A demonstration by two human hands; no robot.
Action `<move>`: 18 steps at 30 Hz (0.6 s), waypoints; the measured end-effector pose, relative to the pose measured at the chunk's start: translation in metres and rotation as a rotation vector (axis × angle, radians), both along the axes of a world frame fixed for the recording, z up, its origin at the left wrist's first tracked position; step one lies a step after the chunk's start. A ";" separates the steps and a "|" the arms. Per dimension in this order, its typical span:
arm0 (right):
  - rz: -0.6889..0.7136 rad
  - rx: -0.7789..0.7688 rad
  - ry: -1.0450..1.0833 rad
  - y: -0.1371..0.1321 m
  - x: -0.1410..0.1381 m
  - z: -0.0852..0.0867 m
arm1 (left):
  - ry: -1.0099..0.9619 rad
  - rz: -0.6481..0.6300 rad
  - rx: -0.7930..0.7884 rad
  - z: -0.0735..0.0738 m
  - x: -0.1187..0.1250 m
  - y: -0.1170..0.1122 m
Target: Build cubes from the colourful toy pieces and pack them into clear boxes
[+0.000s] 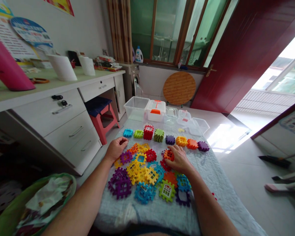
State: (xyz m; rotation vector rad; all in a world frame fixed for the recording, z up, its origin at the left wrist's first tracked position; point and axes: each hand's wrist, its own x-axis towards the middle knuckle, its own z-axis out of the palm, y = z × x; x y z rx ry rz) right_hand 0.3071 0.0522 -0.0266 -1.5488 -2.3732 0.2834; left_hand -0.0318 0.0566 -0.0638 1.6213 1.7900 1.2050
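My left hand rests at the left edge of the pile with its fingers curled in. Whether anything is inside them is hidden. My right hand reaches over the pile's right side, thumb and fingers around an orange window tile. Between my hands lie loose notched plastic tiles: yellow ones, purple ones, blue ones, and a green window tile. Behind them runs a row of stacks sorted by colour, among them a blue stack, a red stack and a dark purple stack.
Clear plastic boxes stand at the table's far end, one with an orange-latched lid. A white desk and a red stool are on the left. Lower left is a green bin holding crumpled paper.
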 end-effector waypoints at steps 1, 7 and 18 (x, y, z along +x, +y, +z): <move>-0.009 0.004 -0.008 0.000 -0.001 0.001 | 0.010 0.001 -0.002 0.000 0.000 0.000; -0.043 0.001 -0.076 -0.002 -0.005 0.009 | 0.022 0.003 -0.002 0.001 0.000 0.000; 0.092 -0.024 -0.036 -0.005 -0.002 0.029 | 0.033 -0.003 0.000 0.000 0.000 0.001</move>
